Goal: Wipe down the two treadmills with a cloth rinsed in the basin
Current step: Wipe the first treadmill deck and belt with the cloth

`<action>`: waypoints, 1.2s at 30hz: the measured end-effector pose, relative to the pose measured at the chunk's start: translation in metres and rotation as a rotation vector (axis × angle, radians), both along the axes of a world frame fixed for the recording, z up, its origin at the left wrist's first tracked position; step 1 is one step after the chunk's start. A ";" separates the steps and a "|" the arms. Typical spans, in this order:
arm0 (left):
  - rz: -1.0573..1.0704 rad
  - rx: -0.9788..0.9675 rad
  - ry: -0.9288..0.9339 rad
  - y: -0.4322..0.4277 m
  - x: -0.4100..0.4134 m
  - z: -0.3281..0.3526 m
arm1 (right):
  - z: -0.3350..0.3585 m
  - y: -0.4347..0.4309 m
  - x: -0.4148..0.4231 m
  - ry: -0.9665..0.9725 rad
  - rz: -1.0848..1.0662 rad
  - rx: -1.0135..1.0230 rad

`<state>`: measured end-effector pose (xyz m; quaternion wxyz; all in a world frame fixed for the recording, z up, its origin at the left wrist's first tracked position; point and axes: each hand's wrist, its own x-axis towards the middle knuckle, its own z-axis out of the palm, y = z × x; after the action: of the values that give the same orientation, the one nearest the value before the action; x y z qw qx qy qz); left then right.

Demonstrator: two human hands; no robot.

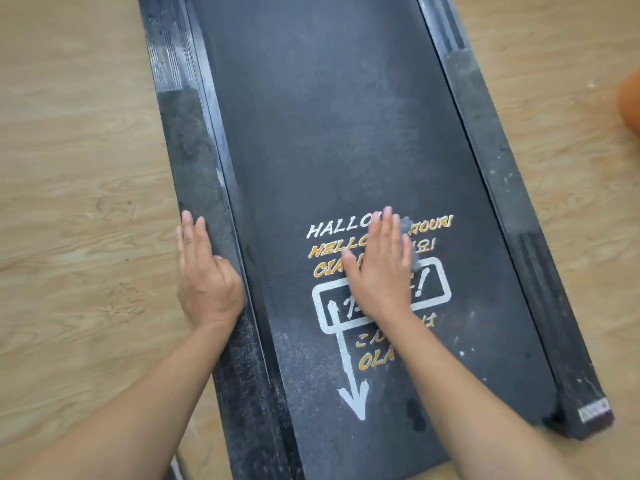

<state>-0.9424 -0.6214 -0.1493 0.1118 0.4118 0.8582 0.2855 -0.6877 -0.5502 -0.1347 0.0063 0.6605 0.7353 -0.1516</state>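
A black treadmill belt (329, 140) with white and yellow lettering and a white arrow fills the middle of the head view. My right hand (379, 268) lies flat on the lettering, fingers straight, pressing a grey cloth (414, 261) whose edge shows past the fingers on the right. My left hand (204, 275) rests on the treadmill's left side rail (194, 161), fingers straight along its outer edge. The belt looks dusty, with paler streaks near the arrow. Most of the cloth is hidden under my palm.
The right side rail (512, 209) runs along the belt to a rear end cap with a small label (594, 408). Light wooden floor (79, 168) lies on both sides. An orange object (632, 102) shows at the right edge.
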 end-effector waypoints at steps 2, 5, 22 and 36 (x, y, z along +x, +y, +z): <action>0.001 0.018 0.013 0.000 -0.002 -0.004 | -0.004 -0.044 -0.060 0.054 0.201 0.009; 0.000 0.054 0.000 -0.004 -0.005 -0.009 | -0.007 -0.103 -0.098 0.030 0.528 -0.028; 0.023 -0.023 -0.023 -0.001 0.004 0.005 | -0.007 0.004 0.079 0.058 -0.430 -0.032; -0.364 -0.395 0.196 -0.011 -0.026 0.019 | 0.023 -0.077 -0.038 0.159 0.625 -0.272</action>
<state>-0.9679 -0.6326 -0.1305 0.1556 0.5549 0.8159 0.0468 -0.7257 -0.6272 -0.1119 0.0829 0.3829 0.8732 -0.2901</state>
